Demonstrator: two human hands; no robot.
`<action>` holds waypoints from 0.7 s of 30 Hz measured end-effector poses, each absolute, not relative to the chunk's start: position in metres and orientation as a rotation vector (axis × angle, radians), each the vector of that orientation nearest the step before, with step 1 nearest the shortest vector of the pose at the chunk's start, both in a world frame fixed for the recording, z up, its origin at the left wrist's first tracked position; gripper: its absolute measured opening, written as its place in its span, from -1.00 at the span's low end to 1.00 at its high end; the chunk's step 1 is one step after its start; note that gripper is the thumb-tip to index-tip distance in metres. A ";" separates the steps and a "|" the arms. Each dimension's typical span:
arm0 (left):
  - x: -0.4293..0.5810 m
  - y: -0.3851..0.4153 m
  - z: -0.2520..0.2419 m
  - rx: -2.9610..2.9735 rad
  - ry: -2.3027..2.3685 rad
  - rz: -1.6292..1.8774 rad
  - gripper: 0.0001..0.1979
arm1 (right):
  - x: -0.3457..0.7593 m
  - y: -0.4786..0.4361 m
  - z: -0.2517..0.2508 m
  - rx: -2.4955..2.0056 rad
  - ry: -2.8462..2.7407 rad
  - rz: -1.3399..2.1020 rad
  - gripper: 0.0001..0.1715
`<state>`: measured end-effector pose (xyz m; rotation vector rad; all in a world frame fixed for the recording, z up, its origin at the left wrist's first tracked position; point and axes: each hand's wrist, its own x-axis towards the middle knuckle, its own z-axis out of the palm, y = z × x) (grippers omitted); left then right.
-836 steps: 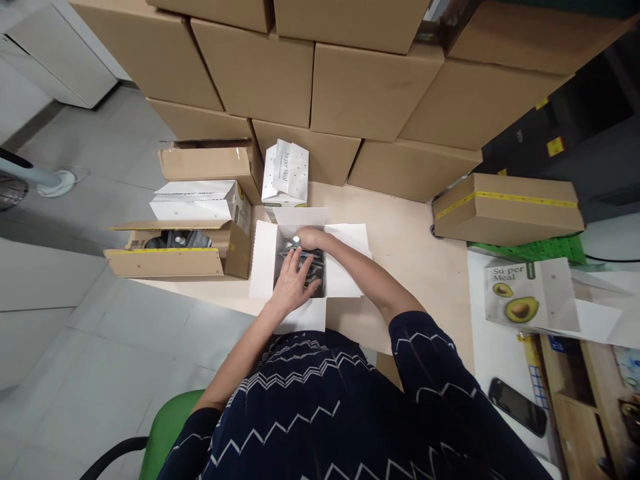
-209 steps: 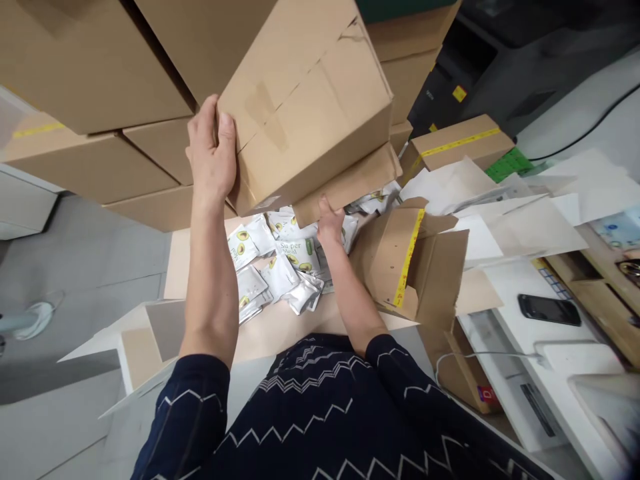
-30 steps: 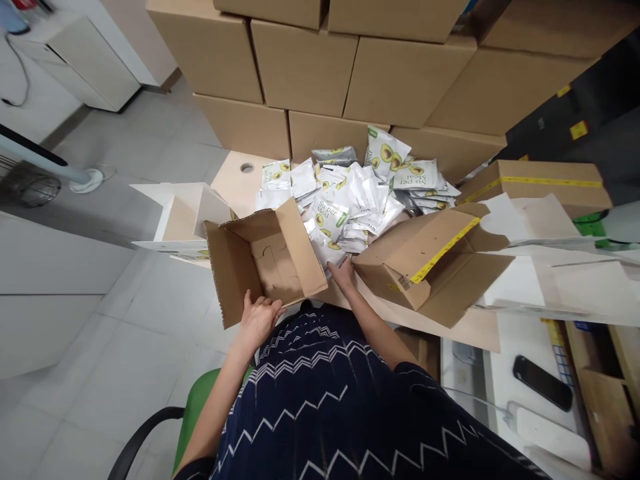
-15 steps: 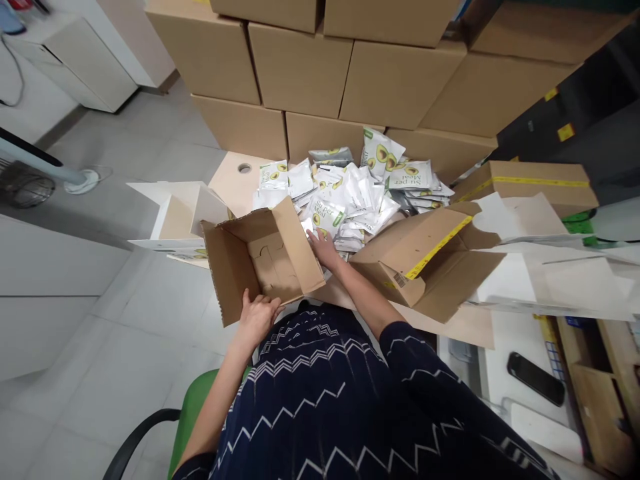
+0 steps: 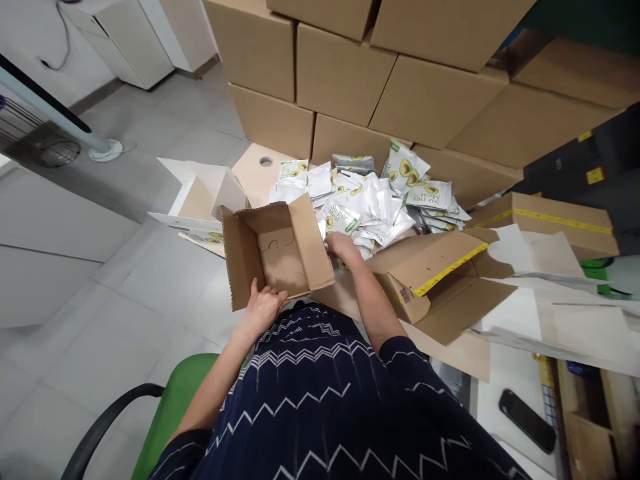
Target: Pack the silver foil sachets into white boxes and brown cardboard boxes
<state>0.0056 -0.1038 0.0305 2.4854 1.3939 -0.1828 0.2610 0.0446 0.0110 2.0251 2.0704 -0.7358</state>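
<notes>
My left hand (image 5: 266, 308) grips the near edge of an open cardboard box (image 5: 310, 257), thumb over the inside wall. The box is tilted toward me, and its bottom shows bare brown board with cut lines. Just right of the box, my right hand (image 5: 343, 248) is closed, fingers curled downward at the near side of a heap of white sachets (image 5: 370, 200). A small pale bit shows by its fingertips; what it holds is too hidden to name. The sachets carry avocado pictures and the words "Super Meal".
Brown cartons (image 5: 345, 63) are stacked behind the heap. To the left stands an open white box (image 5: 200, 193); to the right lies an opened carton (image 5: 440, 267) with yellow tape, beside white boxes (image 5: 565, 313). A black phone (image 5: 527, 420) lies lower right. A green chair (image 5: 173, 400) is behind me.
The view has shifted, with the scene turned a little. My right hand has gone from spread fingers on a sachet to curled fingers lower at the heap's edge. My left hand keeps the box.
</notes>
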 end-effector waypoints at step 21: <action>0.027 -0.109 0.031 2.357 1.386 -0.342 -0.71 | 0.187 -0.050 0.124 1.640 2.529 -0.822 -0.65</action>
